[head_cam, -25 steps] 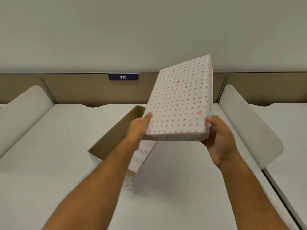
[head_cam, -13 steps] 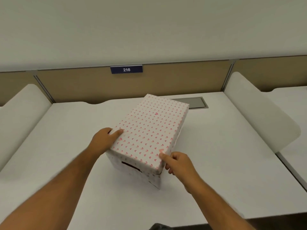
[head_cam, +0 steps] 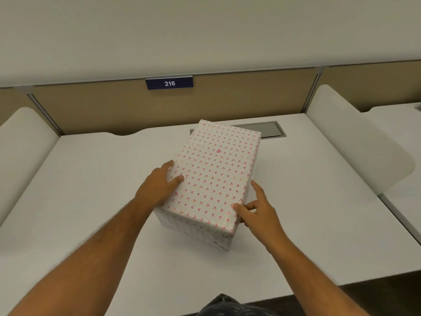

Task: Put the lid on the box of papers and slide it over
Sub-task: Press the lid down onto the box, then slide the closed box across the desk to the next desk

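A white box (head_cam: 196, 226) sits in the middle of the white counter (head_cam: 91, 190). The lid (head_cam: 214, 174) is on top of it. The lid is white with lots of little pink hearts, and one darker heart near the far end. The left hand (head_cam: 157, 188) is open and lies flat on the left edge of the lid. The right hand (head_cam: 257, 213) is at the near right corner, with its thumb on top of the lid and its fingers spread out by the side. Behind the box, a gray plate (head_cam: 271, 130) is set into the counter. A dark blue sign (head_cam: 169, 83) on the tan wall panel (head_cam: 102, 106) reads "216" in white.
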Available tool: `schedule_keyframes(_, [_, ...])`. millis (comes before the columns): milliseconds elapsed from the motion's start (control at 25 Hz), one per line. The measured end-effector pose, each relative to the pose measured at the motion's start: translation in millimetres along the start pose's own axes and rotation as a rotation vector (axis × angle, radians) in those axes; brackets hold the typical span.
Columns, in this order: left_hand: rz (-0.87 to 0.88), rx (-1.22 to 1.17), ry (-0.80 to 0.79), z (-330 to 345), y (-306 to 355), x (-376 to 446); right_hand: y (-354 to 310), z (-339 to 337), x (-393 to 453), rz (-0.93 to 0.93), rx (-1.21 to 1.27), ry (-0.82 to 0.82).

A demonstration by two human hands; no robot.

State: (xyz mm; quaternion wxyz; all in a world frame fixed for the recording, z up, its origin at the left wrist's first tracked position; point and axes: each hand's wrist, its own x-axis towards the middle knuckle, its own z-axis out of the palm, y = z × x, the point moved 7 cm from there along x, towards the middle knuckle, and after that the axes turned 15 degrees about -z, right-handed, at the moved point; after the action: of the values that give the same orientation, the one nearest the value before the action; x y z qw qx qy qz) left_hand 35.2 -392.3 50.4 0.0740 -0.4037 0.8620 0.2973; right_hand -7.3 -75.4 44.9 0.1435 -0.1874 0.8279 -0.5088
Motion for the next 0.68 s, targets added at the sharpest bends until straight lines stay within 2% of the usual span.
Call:
schedule_keyframes(280, [0.022,0.21,0.04,11.6,14.7,2.9,-6.4,7.2,10.7,-0.047,-0.429,-0.194])
schedule_keyframes(400, [0.034,0.194,0.081,12.4,16.1,1.2,-10.9,0.8,14.9,-0.036,-0.554,-0.211])
schedule_keyframes(520, [0.048,0.17,0.055,15.8,11.9,0.9,-21.3,-4.7,19.7,-0.064,-0.617,-0.218])
schedule_keyframes(680, [0.055,0.278,0.095,10.9,23.9,7.2,-28.3,-4.9,28.5,-0.112,-0.698,-0.163])
